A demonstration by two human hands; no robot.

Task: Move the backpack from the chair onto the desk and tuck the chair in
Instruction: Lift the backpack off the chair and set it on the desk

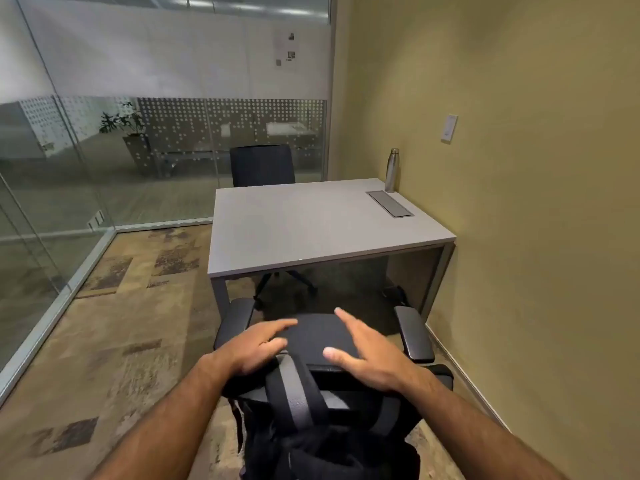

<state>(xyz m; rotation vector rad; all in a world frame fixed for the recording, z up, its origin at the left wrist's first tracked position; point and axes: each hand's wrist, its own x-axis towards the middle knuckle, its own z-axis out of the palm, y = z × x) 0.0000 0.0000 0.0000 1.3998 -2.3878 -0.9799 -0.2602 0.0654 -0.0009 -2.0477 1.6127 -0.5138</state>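
A black backpack [329,448] with a grey strap hangs over the backrest of a black office chair [414,336] that stands a little way in front of the grey desk [311,226]. The strap loops over the backrest's top edge. My left hand [259,344] is open, fingers spread, hovering at the left of the backrest top. My right hand [367,355] is open too, held over the right side of the backrest top, just above the strap. Neither hand grips anything. The chair's seat is mostly hidden behind my hands.
A steel bottle [392,169] stands at the desk's far right corner beside a cable hatch [389,203]. A second black chair [263,166] sits behind the desk. A yellow wall runs along the right, glass partitions on the left and back, carpet underfoot.
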